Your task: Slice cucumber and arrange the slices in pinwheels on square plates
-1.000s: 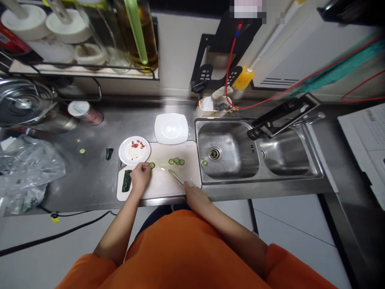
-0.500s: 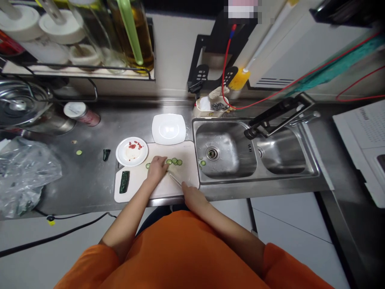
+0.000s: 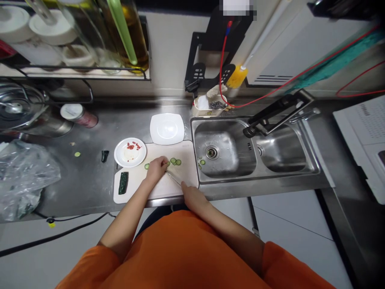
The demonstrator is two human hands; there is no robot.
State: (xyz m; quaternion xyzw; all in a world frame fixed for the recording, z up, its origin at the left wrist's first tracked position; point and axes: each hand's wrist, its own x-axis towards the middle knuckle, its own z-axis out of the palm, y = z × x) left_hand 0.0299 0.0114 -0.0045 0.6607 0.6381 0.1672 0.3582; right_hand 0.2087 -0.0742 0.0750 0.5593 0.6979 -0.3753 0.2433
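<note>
My left hand [image 3: 156, 169] is over the cutting board [image 3: 188, 154], its thumb and fingers pinched on a pale green cucumber slice [image 3: 167, 163]. Several more cucumber slices [image 3: 178, 162] lie just right of its fingertips, and a single one [image 3: 146, 166] is left of the hand. In my closed right hand [image 3: 194, 197], at the board's front edge, is a knife [image 3: 173, 178]; its thin blade slants up and left toward my left fingertips. A dark green cucumber piece [image 3: 123, 183] rests on the board's left part.
Behind the board are a white plate with red bits [image 3: 117, 158] and a square white plate [image 3: 167, 127]. A double sink [image 3: 224, 146] with a black faucet [image 3: 264, 116] adjoins on the right. Leftward lie a cucumber end [image 3: 104, 155], a shaker can [image 3: 78, 115] and a plastic bag [image 3: 27, 176].
My left fingers have closed on a cucumber slice beside the others. The knife and my right hand stay nearly in place. The view has shifted slightly.
</note>
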